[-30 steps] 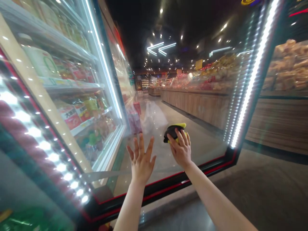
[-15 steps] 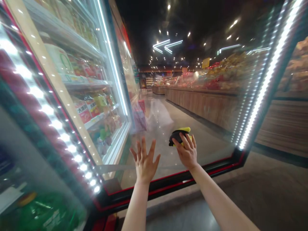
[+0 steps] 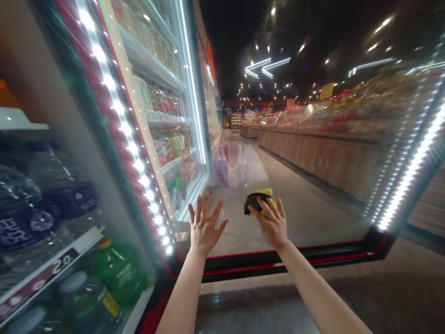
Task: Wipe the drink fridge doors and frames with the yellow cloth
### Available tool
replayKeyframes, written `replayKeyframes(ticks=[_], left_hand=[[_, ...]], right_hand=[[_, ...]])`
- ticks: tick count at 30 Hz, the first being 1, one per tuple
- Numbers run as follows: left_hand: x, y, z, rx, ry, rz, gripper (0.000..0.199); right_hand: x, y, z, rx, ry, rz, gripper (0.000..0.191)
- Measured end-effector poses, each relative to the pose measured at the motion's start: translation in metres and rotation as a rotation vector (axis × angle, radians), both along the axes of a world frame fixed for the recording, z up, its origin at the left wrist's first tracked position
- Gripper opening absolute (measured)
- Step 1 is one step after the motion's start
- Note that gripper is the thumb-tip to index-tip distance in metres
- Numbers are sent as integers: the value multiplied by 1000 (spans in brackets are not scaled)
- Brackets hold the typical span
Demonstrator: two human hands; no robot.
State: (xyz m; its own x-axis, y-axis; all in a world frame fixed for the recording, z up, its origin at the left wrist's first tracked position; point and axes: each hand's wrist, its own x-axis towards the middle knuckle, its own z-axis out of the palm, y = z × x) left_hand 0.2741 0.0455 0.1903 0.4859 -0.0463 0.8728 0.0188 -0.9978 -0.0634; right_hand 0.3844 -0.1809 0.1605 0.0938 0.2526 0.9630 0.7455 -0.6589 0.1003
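A glass door (image 3: 313,195) with a black frame, red trim and LED strips stands swung out in front of me. My left hand (image 3: 205,229) is spread flat against or just over the lower glass, fingers apart, with nothing in it. To its right, my right hand (image 3: 273,222) presses a folded black and yellow cloth (image 3: 255,203) to the same pane. The fingers lie over the cloth, and part of it sticks out past them on the left and top.
At left, fridge shelves hold water bottles (image 3: 66,185) and green bottles (image 3: 120,273), with a price strip (image 3: 45,285) along one edge. Another lit cooler (image 3: 163,116) stands beyond. Through the glass, wood-panelled produce stands (image 3: 306,153) line the aisle (image 3: 288,185).
The view has turned left, so the bottle shelves show more and the door sits further right. Both hands keep their poses; the cloth has shifted left across the glass.
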Motion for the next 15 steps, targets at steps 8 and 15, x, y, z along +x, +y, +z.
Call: replayKeyframes(ticks=[8,15], left_hand=[[-2,5,2,-32,-45,-6,69],[-12,20,-11,-154,-148,100,79]], right_hand=[[0,35,65,209,79,-26,57],[-12,25,2,-139,-75,-1,54]])
